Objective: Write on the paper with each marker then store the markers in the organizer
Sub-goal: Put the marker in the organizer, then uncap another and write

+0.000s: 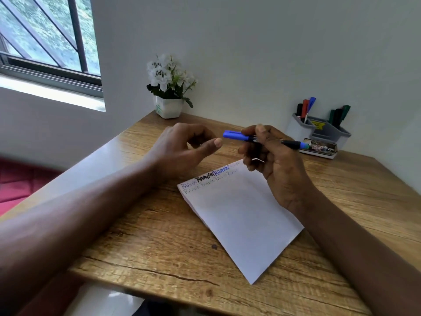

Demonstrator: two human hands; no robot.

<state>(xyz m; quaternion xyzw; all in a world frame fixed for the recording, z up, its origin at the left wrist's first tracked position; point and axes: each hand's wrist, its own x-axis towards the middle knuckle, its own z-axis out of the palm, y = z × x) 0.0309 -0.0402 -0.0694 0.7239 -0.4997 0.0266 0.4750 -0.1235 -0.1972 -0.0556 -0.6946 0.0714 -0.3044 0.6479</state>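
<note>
At ten o'clock in the view a barred window sits in the white wall. The left hand hovers above the wooden table, at about ten o'clock from the paper. Its fingers are loosely curled, the thumb stretches towards three o'clock, and it holds nothing. Behind it, at twelve o'clock, a white pot of white flowers stands at the table's far edge against the wall. The paper lies flat mid-table, turned at an angle, with words in black, blue and paler inks along its far edge; the paler ones are too blurred to read. Above that edge the right hand grips the blue marker, fingers and thumb curled round the middle of its barrel. The marker lies nearly level in the air, its blue end pointing to nine o'clock, close to the left thumb but apart from it; it looks capped. At two o'clock from the paper the grey organizer stands by the wall, with red, blue and green markers upright in its compartments. A small printed box lies just in front of it.
</note>
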